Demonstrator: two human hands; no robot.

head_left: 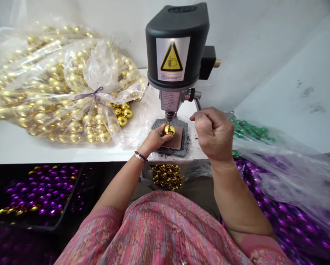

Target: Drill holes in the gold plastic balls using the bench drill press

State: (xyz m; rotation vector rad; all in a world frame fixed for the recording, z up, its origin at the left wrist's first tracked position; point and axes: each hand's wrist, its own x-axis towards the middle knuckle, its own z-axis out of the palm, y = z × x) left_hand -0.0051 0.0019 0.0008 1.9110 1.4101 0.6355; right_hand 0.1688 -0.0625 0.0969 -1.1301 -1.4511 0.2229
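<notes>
A small black drill press (177, 55) stands on the white table, its chuck (169, 116) pointing down. My left hand (157, 139) is closed on a shiny gold ball (169, 130), gripping it from the left with thumb and fingers. The ball sits under the drill bit, over a brown board (174, 139) on the grey base (185, 141). Whether the bit has entered the ball is hard to tell. My right hand (215, 134) is closed in a fist at the press's feed lever (198, 103), whose lower end is hidden behind the fingers.
A tied clear bag (94, 66) of gold balls fills the table's left. Dark shavings lie around the base. Green balls (250, 130) under plastic and a bag of purple balls (281, 206) are at right. A black crate (61, 217) holds purple balls; gold pieces (167, 176) lie below the table edge.
</notes>
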